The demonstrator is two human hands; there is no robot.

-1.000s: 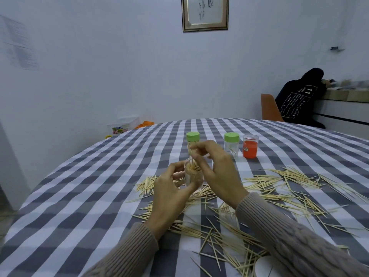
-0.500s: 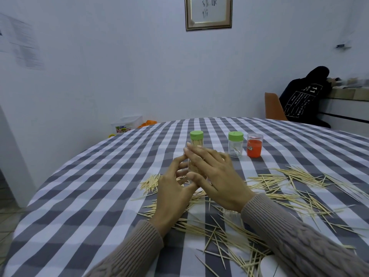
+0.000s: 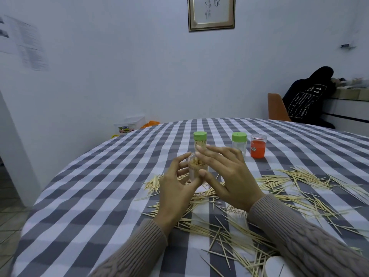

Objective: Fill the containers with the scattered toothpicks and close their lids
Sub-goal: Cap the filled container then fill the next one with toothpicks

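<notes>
The left hand (image 3: 175, 188) grips an open, clear jar (image 3: 196, 168) packed with toothpicks, lifted above the counter (image 3: 95, 196), while the right hand (image 3: 225, 176) hovers beside its mouth with fingers (image 3: 214, 149) spread and released, holding nothing. The step in hand looks like settling this jar's load. Behind stand two green-lidded jars (image 3: 200, 141) and an orange one (image 3: 258, 148), and loose toothpicks (image 3: 299, 184) litter the cloth to the right; next comes either another pinch of them or a lid, though I see no spare lid.
</notes>
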